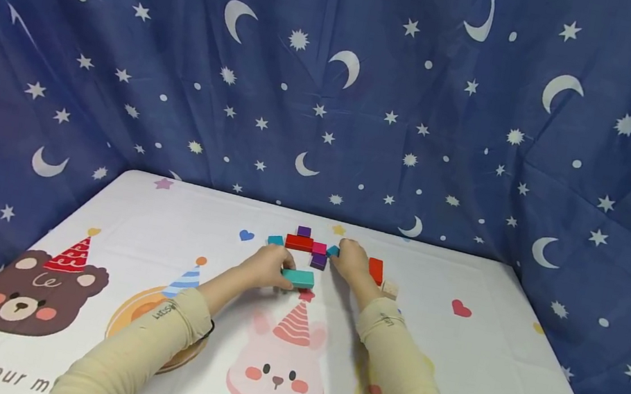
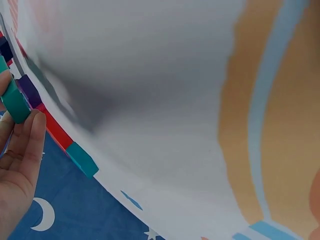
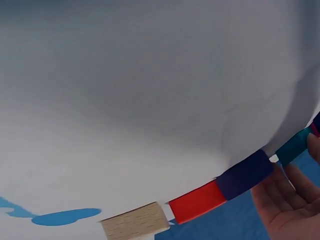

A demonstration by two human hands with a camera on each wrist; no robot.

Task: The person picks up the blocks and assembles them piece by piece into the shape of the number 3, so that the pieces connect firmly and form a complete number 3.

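Note:
My left hand (image 1: 267, 266) grips a long teal block (image 1: 299, 279) between thumb and fingers, in front of a group of blocks. In the left wrist view that teal block (image 2: 16, 102) is tilted within the fingers. Further right, my right hand (image 1: 354, 264) pinches a smaller teal block (image 1: 333, 251) beside the group. The right wrist view has this teal block (image 3: 292, 146) at the thumb, with a dark purple block (image 3: 246, 175) by the fingers. The group includes a red block (image 1: 299, 243), a pink block (image 1: 319, 248) and purple blocks (image 1: 318, 261).
Another teal block (image 1: 276, 240) lies at the group's left end. Right of my right hand are a red block (image 1: 375, 271) and a plain wooden block (image 1: 390, 289). A white printed cloth (image 1: 482, 367) covers the table, and a blue starry curtain (image 1: 357, 176) hangs behind it.

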